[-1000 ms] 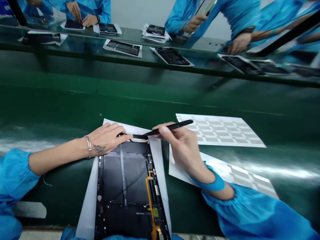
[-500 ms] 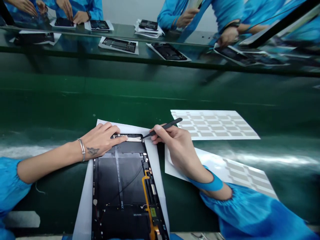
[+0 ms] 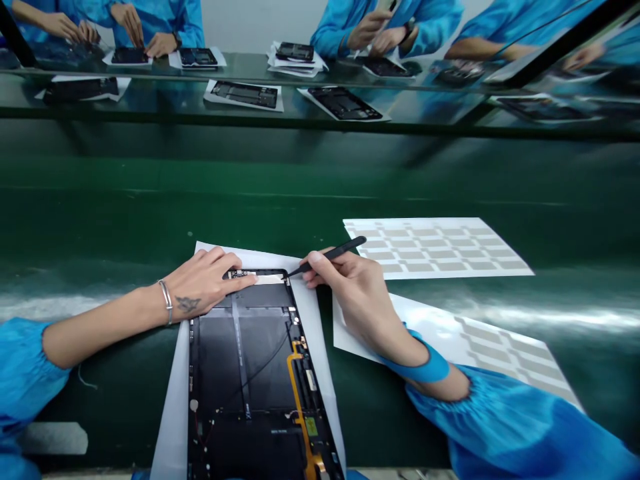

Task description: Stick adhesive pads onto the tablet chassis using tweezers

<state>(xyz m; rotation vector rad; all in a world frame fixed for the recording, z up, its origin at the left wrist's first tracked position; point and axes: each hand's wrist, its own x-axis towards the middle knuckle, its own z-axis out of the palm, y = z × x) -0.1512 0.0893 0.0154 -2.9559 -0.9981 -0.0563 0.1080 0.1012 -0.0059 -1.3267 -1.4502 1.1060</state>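
Note:
An opened tablet's black chassis (image 3: 245, 363) lies on a white paper sheet (image 3: 173, 413), with an orange flex cable (image 3: 299, 400) along its right side. My left hand (image 3: 205, 283) rests flat across the chassis's top edge, its fingertips beside a small white strip (image 3: 270, 280). My right hand (image 3: 350, 297) pinches black tweezers (image 3: 333, 257) just off the chassis's top right corner. The tweezer tips reach that corner, and I cannot tell whether they hold anything.
Two white sheets of grey pads (image 3: 435, 248) lie to the right on the green conveyor belt (image 3: 320, 200). Across the belt, a shelf (image 3: 245, 95) holds several tablets on paper. Co-workers' hands (image 3: 145, 43) work beyond it.
Over the last second, the tweezers have drawn back rightward from my left fingertips to the chassis's top right corner. The whole view has also shifted slightly.

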